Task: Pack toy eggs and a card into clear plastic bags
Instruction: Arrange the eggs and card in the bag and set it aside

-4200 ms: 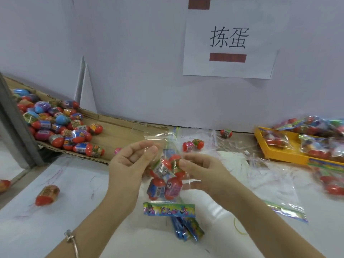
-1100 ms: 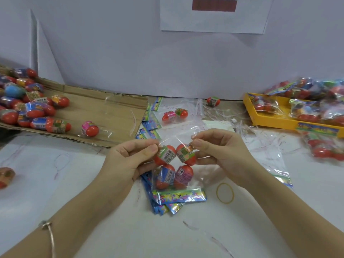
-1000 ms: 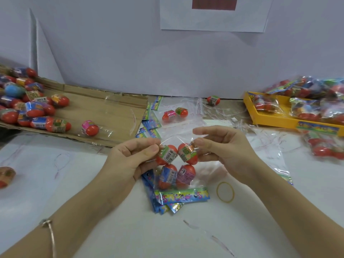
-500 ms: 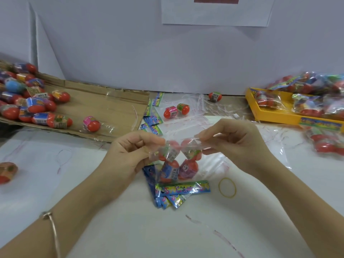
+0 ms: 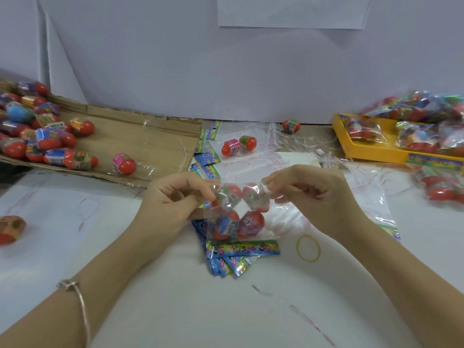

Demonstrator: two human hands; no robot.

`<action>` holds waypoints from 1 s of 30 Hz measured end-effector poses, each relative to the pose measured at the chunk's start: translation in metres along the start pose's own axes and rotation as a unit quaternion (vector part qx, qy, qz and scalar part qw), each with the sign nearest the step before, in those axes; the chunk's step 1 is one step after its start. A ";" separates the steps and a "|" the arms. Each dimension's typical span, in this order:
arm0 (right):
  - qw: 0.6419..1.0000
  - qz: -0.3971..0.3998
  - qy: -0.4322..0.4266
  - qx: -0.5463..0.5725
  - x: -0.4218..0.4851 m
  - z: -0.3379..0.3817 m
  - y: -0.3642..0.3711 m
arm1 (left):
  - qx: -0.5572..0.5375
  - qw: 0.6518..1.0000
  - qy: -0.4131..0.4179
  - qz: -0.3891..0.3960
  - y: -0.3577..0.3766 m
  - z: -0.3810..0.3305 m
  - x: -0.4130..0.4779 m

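Observation:
A clear plastic bag point(image 5: 241, 214) hangs upright between my hands above the white table, with several red toy eggs inside and a colourful card point(image 5: 243, 248) along its bottom. My left hand point(image 5: 173, 199) pinches the bag's top left corner. My right hand point(image 5: 311, 194) pinches the top right corner, and the top flap is folded down over the upper eggs. A fan of spare cards point(image 5: 227, 266) lies on the table under the bag. Two loose eggs point(image 5: 238, 146) rest on empty bags behind it.
A cardboard sheet point(image 5: 140, 141) at the left carries a heap of loose eggs point(image 5: 37, 136). A yellow tray point(image 5: 371, 151) at the right holds filled bags. A yellow rubber band point(image 5: 308, 248) lies right of the bag. One egg point(image 5: 11, 228) sits at the far left edge.
Both hands have folded the bag's top edge down over the upper eggs. The bag has dropped slightly toward the table. The view has tilted a little further down.

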State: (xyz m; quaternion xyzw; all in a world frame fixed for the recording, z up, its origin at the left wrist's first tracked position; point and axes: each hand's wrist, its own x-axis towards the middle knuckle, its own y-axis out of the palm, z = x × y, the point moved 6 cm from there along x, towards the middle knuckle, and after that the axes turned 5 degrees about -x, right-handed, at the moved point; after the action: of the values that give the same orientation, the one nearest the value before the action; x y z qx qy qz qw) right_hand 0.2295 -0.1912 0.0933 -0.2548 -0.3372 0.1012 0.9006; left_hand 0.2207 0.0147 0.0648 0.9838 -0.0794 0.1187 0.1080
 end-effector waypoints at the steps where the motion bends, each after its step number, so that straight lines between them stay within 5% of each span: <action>1: 0.999 0.005 -0.031 -0.039 -0.001 0.003 0.000 | 0.011 1.000 -0.005 0.005 0.000 0.000 0.000; 7: 0.963 0.034 -0.152 -0.219 -0.007 0.013 0.005 | 0.040 0.998 -0.041 0.021 -0.006 0.006 0.003; 30: 0.968 0.057 -0.120 -0.215 -0.009 0.000 0.017 | 0.110 0.987 -0.114 -0.010 -0.004 0.017 0.006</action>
State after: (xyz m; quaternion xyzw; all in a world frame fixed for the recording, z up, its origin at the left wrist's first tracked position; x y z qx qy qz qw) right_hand 0.2228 -0.1799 0.0790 -0.4470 -0.4416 0.1073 0.7705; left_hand 0.2312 0.0140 0.0493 0.9975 -0.0681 0.0128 -0.0097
